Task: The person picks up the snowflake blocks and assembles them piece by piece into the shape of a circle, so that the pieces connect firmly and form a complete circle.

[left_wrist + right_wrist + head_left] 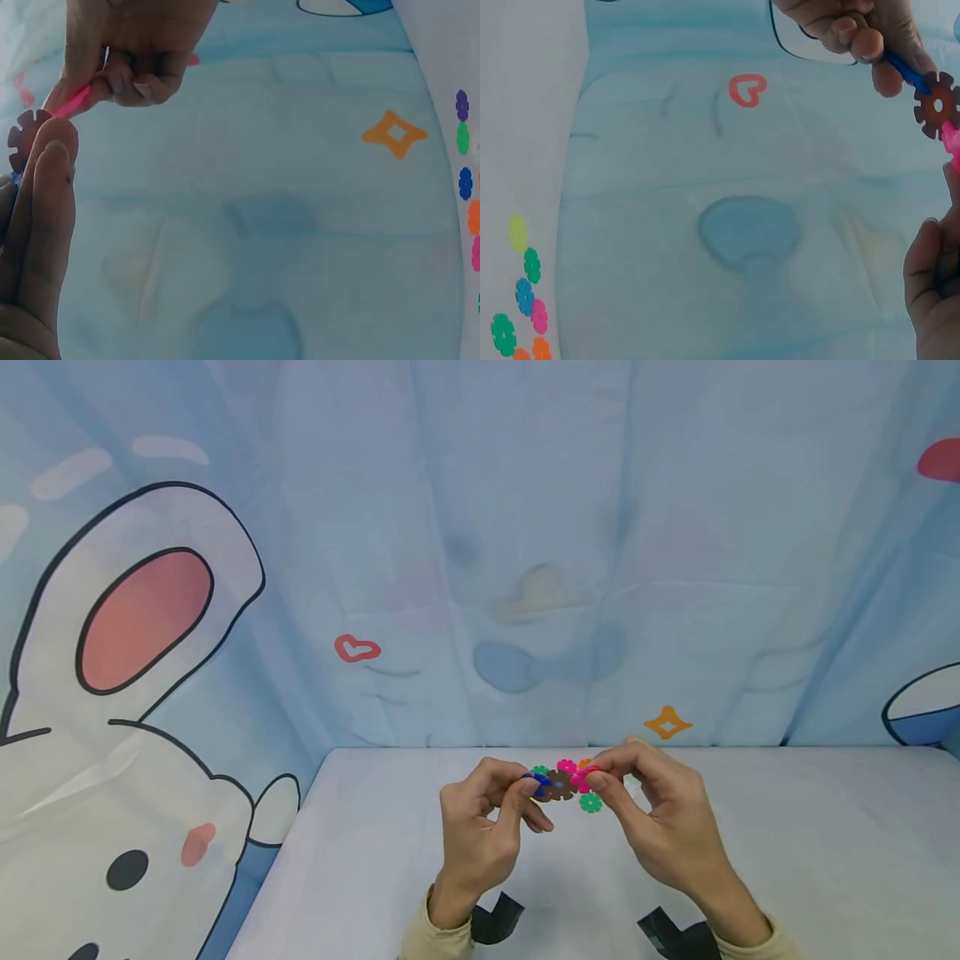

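Note:
Between both hands, three notched plastic snowflake discs form a short joined chain. My left hand pinches the blue disc between thumb and fingers. The brown disc, round with slots about its rim, sits in the middle with the blue one meeting its edge. On its other side the pink disc meets the brown rim, pinched by the thumb and fingers of my right hand. The fingers cover part of the blue and pink discs in the head view.
Loose discs lie on the white table behind the hands, among them a green disc and another pink disc. Orange, yellow and purple ones show in the wrist views. A pale blue printed curtain hangs behind the table's far edge.

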Tool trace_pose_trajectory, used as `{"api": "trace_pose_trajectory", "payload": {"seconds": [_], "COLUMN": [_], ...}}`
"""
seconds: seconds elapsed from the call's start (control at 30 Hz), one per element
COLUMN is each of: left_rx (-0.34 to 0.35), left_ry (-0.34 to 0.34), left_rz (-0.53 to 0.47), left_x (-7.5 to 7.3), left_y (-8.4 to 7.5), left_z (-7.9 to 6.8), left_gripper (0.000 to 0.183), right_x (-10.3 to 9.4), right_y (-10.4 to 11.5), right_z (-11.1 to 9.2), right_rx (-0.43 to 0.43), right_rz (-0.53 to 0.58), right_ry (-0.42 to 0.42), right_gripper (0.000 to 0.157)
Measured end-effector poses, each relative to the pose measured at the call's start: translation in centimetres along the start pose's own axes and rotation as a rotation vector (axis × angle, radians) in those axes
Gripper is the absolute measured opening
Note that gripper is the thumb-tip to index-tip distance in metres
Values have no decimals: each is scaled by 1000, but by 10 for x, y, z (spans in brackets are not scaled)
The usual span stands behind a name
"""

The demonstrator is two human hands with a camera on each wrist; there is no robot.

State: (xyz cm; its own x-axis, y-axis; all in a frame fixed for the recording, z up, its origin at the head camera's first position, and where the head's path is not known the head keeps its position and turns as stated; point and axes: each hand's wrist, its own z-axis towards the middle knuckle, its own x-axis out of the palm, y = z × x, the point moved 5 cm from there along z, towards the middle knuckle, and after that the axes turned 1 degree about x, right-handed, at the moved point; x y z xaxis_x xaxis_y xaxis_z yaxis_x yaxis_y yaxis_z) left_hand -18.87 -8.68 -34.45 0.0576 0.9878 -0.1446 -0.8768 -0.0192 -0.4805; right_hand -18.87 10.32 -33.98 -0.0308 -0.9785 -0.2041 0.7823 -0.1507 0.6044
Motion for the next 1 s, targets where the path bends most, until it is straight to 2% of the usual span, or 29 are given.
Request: {"api": "trace_pose_trajectory", "payload": {"seconds": [0.23, 0.33, 0.4, 0.63, 0.73, 0.8, 0.87, 0.93, 1.0], "left_rx": [-40, -95, -172, -653, -793, -849, -885, -901, -904], "left_ry": [8, 45, 86, 280, 379, 434, 461, 448, 406], "left_rz": [-77, -110, -132, -187, -180, -165, -151, -134, -109], "left_x": [7, 7, 6, -4, -7, -7, -8, -11, -15], "left_y": [5, 9, 12, 35, 45, 52, 57, 62, 67], "left_z": [-3, -4, -4, -11, -17, -20, -23, -24, -23], "left_gripper": [12, 10, 9, 27, 33, 32, 31, 32, 31], "right_x": [2, 3, 6, 26, 35, 40, 42, 41, 39], "right_y": [-4, -8, -12, -30, -40, -49, -58, -68, -81], "right_z": [-3, -3, -3, -3, -4, -6, -7, -9, -11], "right_rx": [56, 66, 89, 143, 163, 176, 194, 225, 277], "right_rz": [8, -15, -39, -133, -177, -189, -198, -216, -255], "right_ry": [-31, -42, -52, -118, -99, -62, -24, -5, 11], "right_gripper": [28, 28, 29, 23, 20, 17, 10, 4, 4]}}
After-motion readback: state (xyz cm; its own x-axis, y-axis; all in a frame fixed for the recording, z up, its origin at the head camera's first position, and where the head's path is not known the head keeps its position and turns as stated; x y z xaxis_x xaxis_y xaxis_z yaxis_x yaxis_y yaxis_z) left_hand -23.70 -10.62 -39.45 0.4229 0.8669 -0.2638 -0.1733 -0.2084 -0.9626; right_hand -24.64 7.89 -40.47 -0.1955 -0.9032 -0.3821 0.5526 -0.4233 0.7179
